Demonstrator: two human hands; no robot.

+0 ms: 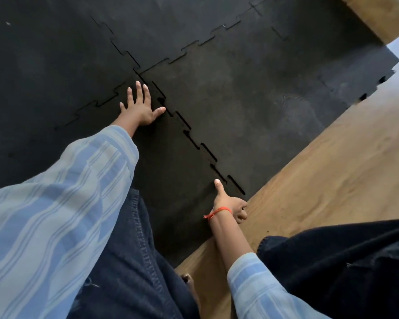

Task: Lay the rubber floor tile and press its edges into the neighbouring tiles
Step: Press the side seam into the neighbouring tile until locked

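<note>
The black rubber floor tile (171,171) lies in front of my knees with its near edge on the wooden floor. My left hand (139,109) rests flat on its far corner, fingers spread, beside the toothed seam (194,139). That seam shows open dark gaps against the neighbouring tile (251,100) on the right. My right hand (229,204) grips the tile's near right corner, thumb on top and fingers curled at the edge over the wood. An orange thread circles that wrist.
More black interlocking tiles (55,65) cover the floor to the left and beyond. Bare wooden floor (320,171) runs along the right and near side. My knees in dark jeans (129,261) sit at the bottom; one rests on the tile.
</note>
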